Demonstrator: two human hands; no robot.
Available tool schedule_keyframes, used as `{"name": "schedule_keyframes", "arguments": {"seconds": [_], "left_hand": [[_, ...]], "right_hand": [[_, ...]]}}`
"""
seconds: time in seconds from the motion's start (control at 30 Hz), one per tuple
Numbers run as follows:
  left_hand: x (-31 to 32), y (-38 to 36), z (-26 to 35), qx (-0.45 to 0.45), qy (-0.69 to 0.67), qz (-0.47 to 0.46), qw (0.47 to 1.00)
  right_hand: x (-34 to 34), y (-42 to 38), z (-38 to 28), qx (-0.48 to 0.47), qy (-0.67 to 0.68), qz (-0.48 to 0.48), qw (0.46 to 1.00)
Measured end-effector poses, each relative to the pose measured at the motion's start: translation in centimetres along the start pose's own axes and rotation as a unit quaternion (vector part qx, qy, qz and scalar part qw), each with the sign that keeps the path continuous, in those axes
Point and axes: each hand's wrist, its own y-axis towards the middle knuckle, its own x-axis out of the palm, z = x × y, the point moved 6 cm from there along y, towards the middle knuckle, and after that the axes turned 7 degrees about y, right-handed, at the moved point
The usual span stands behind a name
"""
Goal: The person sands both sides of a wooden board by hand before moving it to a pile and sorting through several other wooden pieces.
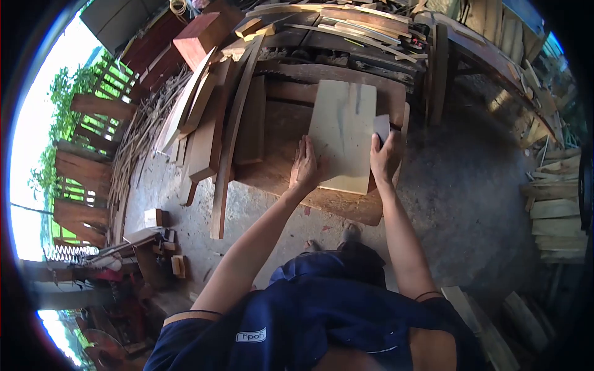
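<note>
A pale wooden board with dark streaks lies on a low brown wooden workbench. Against the board's left edge rests my left hand, open, its fingers stretched out and pointing away from me. My right hand is at the opposite edge, closed on a small greyish piece of sandpaper that stands out past the fingers along the board's side. Part of the sandpaper is hidden by the fingers.
Long brown planks lean left of the workbench. Thin strips pile up at the back. A side table stands back right, stacked boards far right. My feet are on the concrete floor.
</note>
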Motion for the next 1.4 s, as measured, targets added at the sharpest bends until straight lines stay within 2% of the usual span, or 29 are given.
{"name": "schedule_keyframes", "arguments": {"seconds": [0.07,0.1,0.13,0.2,0.23,0.27,0.3,0.37,0.47,0.5,0.57,0.6,0.63,0.73,0.77,0.83,0.9,1.0,1.07,1.1,1.17,1.23,1.3,1.37,1.4], "left_hand": [[-0.4,-0.4,-0.4,-0.019,0.041,-0.009,0.999],[-0.7,-0.6,-0.6,-0.031,0.086,-0.023,0.996],[-1.4,-0.4,-0.6,-0.037,0.081,-0.021,0.996],[-2.9,0.9,-0.7,-0.029,0.099,0.012,0.995],[-2.8,1.8,-1.3,-0.032,0.077,0.048,0.995],[-2.2,2.8,-2.0,-0.042,0.069,0.049,0.996],[-1.6,3.6,-2.5,-0.064,0.060,0.044,0.995],[-0.4,4.2,-2.9,-0.091,0.038,0.037,0.994],[-0.5,4.3,-2.0,-0.081,0.066,0.036,0.994],[-0.7,4.2,-2.0,-0.071,0.069,0.045,0.994],[-1.0,4.1,-1.8,-0.069,0.065,0.050,0.994],[-1.4,4.0,-1.6,-0.059,0.068,0.059,0.994],[-1.7,4.1,-1.5,-0.045,0.074,0.068,0.994],[-1.6,4.1,-1.8,-0.036,0.071,0.116,0.990],[-1.4,3.8,-1.9,-0.038,0.067,0.110,0.991],[-2.1,3.9,-1.8,-0.056,0.064,0.139,0.987],[-2.4,4.1,-1.8,-0.061,0.050,0.149,0.986],[-2.5,3.3,-1.9,-0.058,0.019,0.157,0.986],[-2.6,3.8,-2.2,-0.052,0.005,0.169,0.984],[-2.2,3.7,-2.4,-0.054,0.000,0.159,0.986],[-1.7,3.5,-2.6,-0.059,-0.004,0.146,0.988],[-2.1,3.7,-2.5,-0.043,-0.007,0.155,0.987],[-2.0,3.8,-2.5,-0.044,0.001,0.156,0.987],[-2.0,3.4,-2.3,-0.046,0.005,0.153,0.987],[-2.2,3.3,-2.0,-0.049,0.011,0.162,0.986]], "right_hand": [[2.2,2.0,-1.0,-0.018,-0.037,-0.136,0.990],[2.8,2.5,-1.4,-0.063,-0.054,-0.115,0.990],[2.3,2.7,-2.3,-0.068,-0.057,-0.120,0.989],[1.7,2.9,-5.2,-0.158,-0.087,-0.143,0.973],[1.3,1.7,-6.0,-0.180,-0.086,-0.142,0.970],[0.8,0.1,-6.8,-0.196,-0.047,-0.153,0.967],[-1.1,-2.0,-8.7,-0.248,-0.078,-0.178,0.949],[-2.3,-4.7,-10.0,-0.230,-0.116,-0.249,0.934],[-1.9,-4.8,-9.1,-0.180,-0.108,-0.313,0.926],[-0.4,-3.8,-8.5,-0.182,-0.117,-0.316,0.924],[3.5,0.6,-8.5,-0.248,-0.096,-0.205,0.942],[6.7,4.2,-8.1,-0.211,-0.070,-0.234,0.946],[10.3,7.8,-7.8,-0.239,-0.104,-0.195,0.946],[18.6,16.3,-6.9,-0.165,-0.101,-0.165,0.967],[18.3,15.6,-6.8,-0.162,-0.106,-0.170,0.966],[16.2,13.4,-8.5,-0.226,-0.098,-0.186,0.951],[11.0,6.5,-9.6,-0.248,-0.112,-0.205,0.940],[3.8,-3.3,-10.4,-0.244,-0.106,-0.270,0.925],[2.9,-3.8,-10.6,-0.227,-0.097,-0.298,0.922],[3.2,-3.9,-10.4,-0.202,-0.084,-0.328,0.919],[7.6,0.6,-11.0,-0.271,-0.066,-0.266,0.923],[14.1,7.1,-11.1,-0.247,-0.085,-0.235,0.936],[19.2,12.5,-11.5,-0.173,-0.112,-0.216,0.954],[20.0,12.6,-11.0,-0.145,-0.148,-0.202,0.957],[18.9,10.8,-10.8,-0.181,-0.114,-0.207,0.955]]}}
